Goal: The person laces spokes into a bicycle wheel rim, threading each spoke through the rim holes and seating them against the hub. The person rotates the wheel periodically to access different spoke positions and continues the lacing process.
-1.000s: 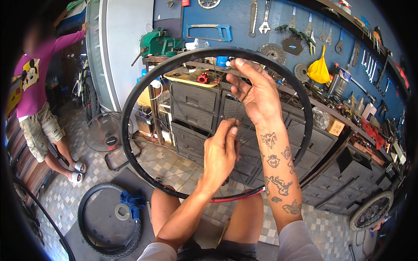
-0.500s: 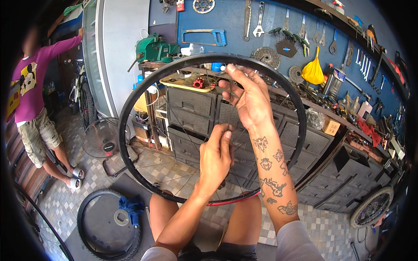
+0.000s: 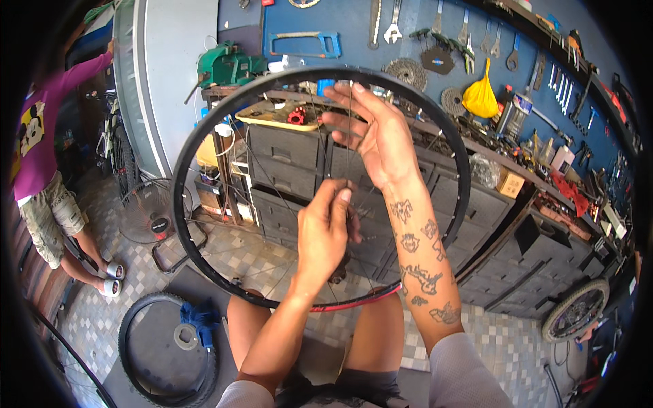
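Note:
A black bicycle wheel rim (image 3: 182,170) with a red stretch at its bottom stands upright before me, its lower edge at my thighs. Thin spokes run inside it, and a dark hub (image 3: 338,270) is partly hidden behind my left hand. My left hand (image 3: 323,224) is closed, pinching a thin spoke (image 3: 349,160) between thumb and forefinger near the wheel's middle. Just inside the top of the rim, my right hand (image 3: 371,129) has its fingers spread beside the spoke's upper end. Whether its fingertips touch the spoke or the rim is unclear.
A workbench with grey drawers (image 3: 286,153) stands ahead, bearing a green vise (image 3: 228,64) and a yellow tray (image 3: 262,115). Tools hang on the blue wall (image 3: 422,13). On the floor lies a tire (image 3: 129,347) with a blue cloth (image 3: 197,323). At left are a fan (image 3: 153,211) and a person (image 3: 51,163).
The wheel and both hands sit slightly higher and further left in view, as does the background. My right hand's fingers have straightened and spread near the rim; my left hand keeps its pinch.

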